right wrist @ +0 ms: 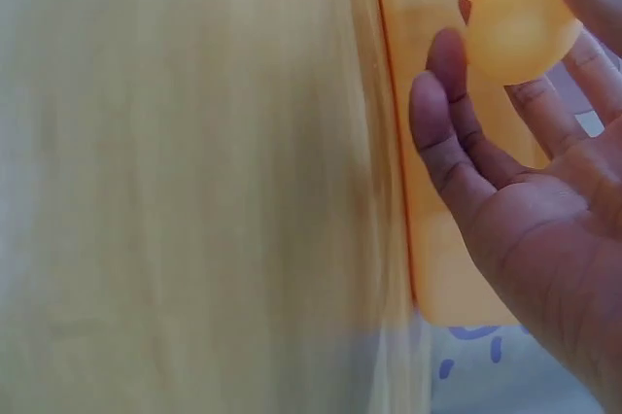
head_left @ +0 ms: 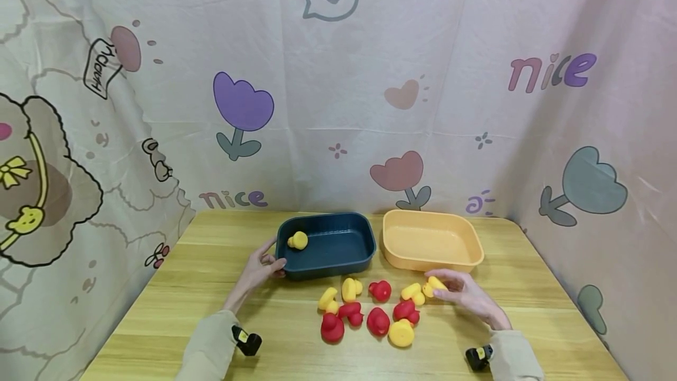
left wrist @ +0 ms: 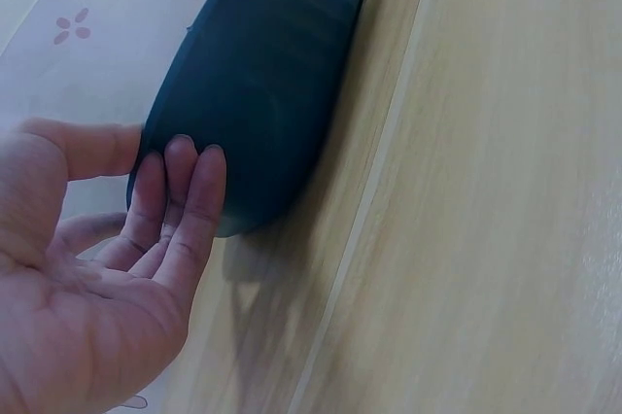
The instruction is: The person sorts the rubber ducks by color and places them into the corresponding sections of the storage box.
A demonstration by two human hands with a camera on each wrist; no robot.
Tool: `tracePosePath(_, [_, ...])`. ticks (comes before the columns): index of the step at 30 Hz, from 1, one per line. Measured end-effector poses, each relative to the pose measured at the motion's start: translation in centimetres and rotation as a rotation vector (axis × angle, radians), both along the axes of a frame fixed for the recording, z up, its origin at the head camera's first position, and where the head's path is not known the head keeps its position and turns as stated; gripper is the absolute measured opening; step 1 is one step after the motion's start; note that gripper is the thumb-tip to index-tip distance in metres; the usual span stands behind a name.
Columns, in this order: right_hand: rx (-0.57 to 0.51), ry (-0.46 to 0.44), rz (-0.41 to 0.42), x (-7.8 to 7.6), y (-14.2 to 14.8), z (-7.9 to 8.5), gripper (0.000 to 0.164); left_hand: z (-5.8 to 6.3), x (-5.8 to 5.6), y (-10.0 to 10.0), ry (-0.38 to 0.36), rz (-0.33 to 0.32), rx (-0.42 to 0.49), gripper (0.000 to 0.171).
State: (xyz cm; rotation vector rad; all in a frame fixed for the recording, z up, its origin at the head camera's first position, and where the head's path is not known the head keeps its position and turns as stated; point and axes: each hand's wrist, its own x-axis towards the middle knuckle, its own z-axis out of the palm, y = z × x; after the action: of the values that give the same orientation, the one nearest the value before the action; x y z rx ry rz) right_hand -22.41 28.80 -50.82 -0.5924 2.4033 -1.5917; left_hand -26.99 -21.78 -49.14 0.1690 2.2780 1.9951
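My left hand grips the left end of a dark blue tray. In the left wrist view its thumb is at the rim and the fingers lie against the outer wall of the tray. One yellow rubber duck lies inside that tray, at its left. My right hand pinches another yellow duck between thumb and fingers, just in front of an orange tray. The right wrist view shows this duck among the fingers, with the orange tray behind.
Several ducks lie loose on the wooden table before the trays, among them a red duck at the left and a yellow duck at the front. The two trays stand side by side near a printed cloth at the back.
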Motion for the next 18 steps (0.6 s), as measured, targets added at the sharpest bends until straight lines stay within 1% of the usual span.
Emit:
tracePosePath(4, [-0.019,0.032,-0.027,-0.1,-0.2,0.3,0.045,-0.1,0.0,0.0,-0.003,-0.001,0.006,0.077])
tracePosePath(10, [-0.018,0.155,-0.089,-0.1,-0.7,0.9,0.041,0.0,0.0,0.0,-0.005,0.002,0.001,0.077])
tracePosePath(12, [-0.019,0.183,-0.105,0.0,-0.9,1.3,0.040,0.0,0.1,0.1,-0.006,0.006,-0.001,0.077])
tracePosePath(18, [-0.034,0.230,-0.107,0.0,-1.8,2.3,0.038,0.1,0.1,0.1,-0.011,0.015,-0.002,0.077])
